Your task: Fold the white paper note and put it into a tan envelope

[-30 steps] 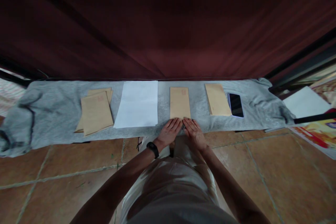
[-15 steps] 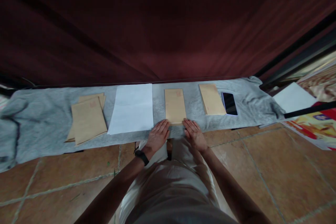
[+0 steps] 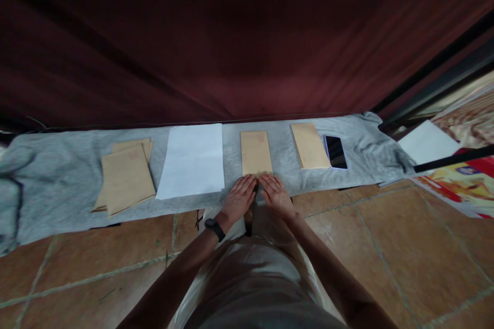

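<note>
A brown envelope (image 3: 255, 151) lies flat in the middle of a grey cloth (image 3: 62, 175) spread on the floor. My left hand (image 3: 237, 196), with a black band on its wrist, and my right hand (image 3: 274, 195) rest side by side, fingers stretched out flat. Their fingertips press on the near end of the envelope. Neither hand holds anything. A white sheet of paper (image 3: 193, 161) lies just left of the envelope.
A loose stack of brown envelopes (image 3: 125, 177) sits at the left, another brown envelope (image 3: 309, 145) and a dark phone (image 3: 335, 151) at the right. A dark red curtain (image 3: 231, 41) hangs behind. Tiled floor (image 3: 386, 247) is in front. White paper (image 3: 426, 141) and a colourful print (image 3: 459, 187) lie far right.
Half a second ago my hands were spread apart at the envelope's near corners. They have slid together again to meet at the middle of its near end.
</note>
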### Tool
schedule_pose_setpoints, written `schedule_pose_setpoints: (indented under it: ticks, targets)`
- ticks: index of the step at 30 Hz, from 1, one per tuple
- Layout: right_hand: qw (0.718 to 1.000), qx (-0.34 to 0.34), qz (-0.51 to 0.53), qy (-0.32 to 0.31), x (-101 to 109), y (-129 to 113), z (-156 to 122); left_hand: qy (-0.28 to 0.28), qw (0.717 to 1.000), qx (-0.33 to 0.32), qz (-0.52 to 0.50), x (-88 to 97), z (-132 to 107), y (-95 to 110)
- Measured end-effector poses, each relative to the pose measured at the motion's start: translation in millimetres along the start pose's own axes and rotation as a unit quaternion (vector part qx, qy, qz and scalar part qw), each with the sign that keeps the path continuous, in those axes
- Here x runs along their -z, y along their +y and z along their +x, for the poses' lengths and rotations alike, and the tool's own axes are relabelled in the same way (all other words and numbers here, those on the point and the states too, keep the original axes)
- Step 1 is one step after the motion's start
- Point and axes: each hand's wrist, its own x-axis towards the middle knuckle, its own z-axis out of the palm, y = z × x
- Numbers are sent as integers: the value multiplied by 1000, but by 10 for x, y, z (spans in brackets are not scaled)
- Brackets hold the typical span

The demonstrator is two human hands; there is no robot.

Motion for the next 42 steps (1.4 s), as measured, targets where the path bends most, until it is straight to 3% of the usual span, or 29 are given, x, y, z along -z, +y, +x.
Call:
schedule_pose_setpoints:
  ticks: [6, 15, 24, 36, 42]
  targets:
    - [1000, -2, 2, -19, -90, -82, 108, -1, 1000, -5, 23, -36, 68, 26]
    - [999, -5, -5, -35, -37, 45, 8, -18, 995, -49, 90, -64, 29, 29]
    - [998, -15, 47, -34, 34, 104, 36, -15, 994, -53, 90, -24, 84, 6]
    - [998, 19, 43, -52, 54, 285, 349, -11, 995, -86, 47, -40, 108, -74]
    - [997, 16, 22, -71, 121, 353, 577, -6, 997, -73, -3, -70, 109, -126]
